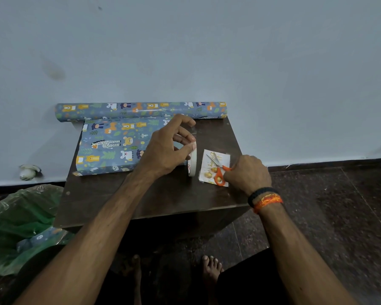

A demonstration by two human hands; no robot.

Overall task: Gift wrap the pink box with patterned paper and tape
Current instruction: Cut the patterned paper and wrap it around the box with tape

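A small dark brown wooden table (141, 201) is seen from above, its far edge against a pale blue wall (185, 51). Along that far edge lies a roll of blue animal-patterned wrapping paper (141, 110), long axis parallel to the edge. Just in front of it, towards the table's left edge, lies the box wrapped in the same patterned paper (110, 146); no pink surface is visible, so the covering is judged largely done.

The left hand (165, 150) is held above the right end of the wrapped box. Its fingers are curled round a white ring of adhesive tape (193, 161), which stands on edge, and thumb and forefinger appear to pinch the free end of the strip; the strip itself is too faint to be traced.

The right hand (249, 175) rests near the table's right edge, fingers closed on the handles of orange-handled scissors (218, 170). The blades point away from the person towards the far edge and lie over a small printed paper card (216, 166).

Key relation: the tape ring lies directly left of the scissors, just beside the card, and the right hand is the nearer to any cut. The blades run roughly parallel to the ring, so a turn towards the left is judged necessary before the strip can be crossed.

A green plastic bag (20, 227) lies on the floor, left of the table.
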